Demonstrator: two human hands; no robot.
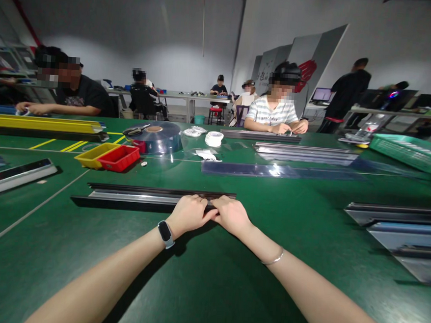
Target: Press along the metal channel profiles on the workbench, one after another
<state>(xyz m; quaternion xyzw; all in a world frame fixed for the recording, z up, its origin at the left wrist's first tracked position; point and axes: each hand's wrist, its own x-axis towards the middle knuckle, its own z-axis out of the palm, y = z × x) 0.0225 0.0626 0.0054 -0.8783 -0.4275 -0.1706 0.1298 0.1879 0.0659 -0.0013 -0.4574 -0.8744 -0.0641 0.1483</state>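
Note:
A long black profile [124, 203] with a shiny silver inner channel lies crosswise on the green table in front of me. My left hand [189, 213], below a wrist band with a dark screen, is closed over it toward its right end. Right beside it, my right hand [233, 216] is closed on the same end, with a thin bracelet on that wrist. Both thumbs meet at the near edge of the profile. The fingertips are curled down into the channel, and whatever lies beneath them is hidden.
Yellow [96, 155] and red bins [119, 158] stand beyond the profile, near a roll of clear film [161, 137] and white tape rolls [214, 139]. A clear strip [281, 172] lies behind. More profiles [406, 234] lie at right; a green basket [411, 151] sits farther back. Co-workers sit opposite.

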